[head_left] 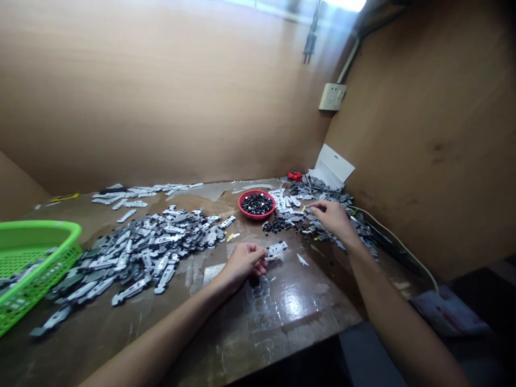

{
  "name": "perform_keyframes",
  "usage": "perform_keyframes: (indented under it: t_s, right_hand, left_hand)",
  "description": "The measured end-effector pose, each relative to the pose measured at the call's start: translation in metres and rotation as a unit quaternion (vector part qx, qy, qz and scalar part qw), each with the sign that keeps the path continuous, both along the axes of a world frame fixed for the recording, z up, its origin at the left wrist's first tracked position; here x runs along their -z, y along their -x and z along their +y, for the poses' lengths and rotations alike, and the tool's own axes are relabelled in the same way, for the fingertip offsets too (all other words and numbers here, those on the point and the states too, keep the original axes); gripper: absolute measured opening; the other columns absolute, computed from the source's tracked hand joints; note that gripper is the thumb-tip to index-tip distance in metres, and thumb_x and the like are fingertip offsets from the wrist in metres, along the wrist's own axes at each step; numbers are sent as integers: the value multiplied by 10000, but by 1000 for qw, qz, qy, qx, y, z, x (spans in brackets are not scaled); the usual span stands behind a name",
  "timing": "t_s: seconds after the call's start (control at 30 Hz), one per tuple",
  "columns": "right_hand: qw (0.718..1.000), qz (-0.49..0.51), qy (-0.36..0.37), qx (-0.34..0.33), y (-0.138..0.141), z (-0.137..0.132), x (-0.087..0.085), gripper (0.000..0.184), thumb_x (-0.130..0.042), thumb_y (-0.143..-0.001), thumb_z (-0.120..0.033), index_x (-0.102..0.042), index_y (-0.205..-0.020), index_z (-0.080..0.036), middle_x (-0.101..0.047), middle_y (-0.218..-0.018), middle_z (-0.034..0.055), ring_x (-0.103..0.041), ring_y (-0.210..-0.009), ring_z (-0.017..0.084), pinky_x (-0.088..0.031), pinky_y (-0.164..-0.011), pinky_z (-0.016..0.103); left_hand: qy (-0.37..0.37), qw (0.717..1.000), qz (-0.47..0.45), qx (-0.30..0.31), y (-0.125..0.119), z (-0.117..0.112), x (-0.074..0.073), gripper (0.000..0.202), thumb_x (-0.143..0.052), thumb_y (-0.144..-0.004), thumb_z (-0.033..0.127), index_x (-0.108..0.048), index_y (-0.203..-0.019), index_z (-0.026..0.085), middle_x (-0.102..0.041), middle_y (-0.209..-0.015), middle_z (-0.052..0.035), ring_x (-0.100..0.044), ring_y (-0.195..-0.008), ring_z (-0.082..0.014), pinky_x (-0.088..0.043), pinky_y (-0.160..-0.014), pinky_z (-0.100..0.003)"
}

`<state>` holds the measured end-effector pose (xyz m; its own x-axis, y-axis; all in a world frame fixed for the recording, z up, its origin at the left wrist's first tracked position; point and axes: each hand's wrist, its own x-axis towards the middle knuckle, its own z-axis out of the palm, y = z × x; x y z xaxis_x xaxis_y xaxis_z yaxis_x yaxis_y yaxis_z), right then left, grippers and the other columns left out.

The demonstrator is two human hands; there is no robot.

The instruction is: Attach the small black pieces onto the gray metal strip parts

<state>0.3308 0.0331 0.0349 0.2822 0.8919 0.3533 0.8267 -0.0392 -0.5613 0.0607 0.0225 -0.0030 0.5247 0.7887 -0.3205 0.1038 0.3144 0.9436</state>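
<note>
My left hand point(243, 262) rests on the worn wooden table point(282, 317) with its fingers closed on a small silver metal plate point(277, 249) that sticks out to the right. My right hand point(332, 216) reaches into a heap of small grey metal parts point(318, 201) at the right, fingers curled down onto them; what they pinch is hidden. A small red bowl point(257, 204) of tiny black pieces stands between the hands and the back wall, and more black pieces point(276, 225) lie spilled beside it.
A large pile of silver plates point(149, 250) covers the table's left half, and more lie in a row point(137, 192) behind. A green plastic basket point(28, 263) stands at the left edge. A white cable point(403, 244) runs along the right wall under a socket point(332, 97).
</note>
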Motion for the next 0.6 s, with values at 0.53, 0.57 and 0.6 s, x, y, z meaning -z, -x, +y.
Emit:
perform_keyframes:
  t_s: [0.53,0.57,0.6]
  right_hand:
    - [968,-214,50,-118,-11,53,39,198,-534,-810,-230,-703,-908,-197,-666,-919,62,-546,-902,179,-367,-849,269]
    - [967,-215,52,-126,-10,54,42,197,-532,-812,-228,-706,-898,-195,-668,-902,63,-545,-892,179,-366,-847,268]
    - [967,-215,54,-128,-11,55,43,200,-527,-816,-233,-708,-891,-196,-672,-891,64,-545,-887,181,-365,-846,269]
  left_hand:
    - [12,1000,20,5,-1,1,-1,213,-585,-706,332,-535,-715,125,-567,-553,9,-525,-408,-70,-344,-362,-143]
    - [12,1000,20,5,-2,1,-1,215,-586,-707,332,-532,-711,124,-566,-552,8,-525,-407,-70,-345,-361,-143]
    - [13,1000,20,5,-2,1,-1,219,-588,-708,335,-530,-709,124,-565,-551,7,-524,-407,-71,-347,-360,-143]
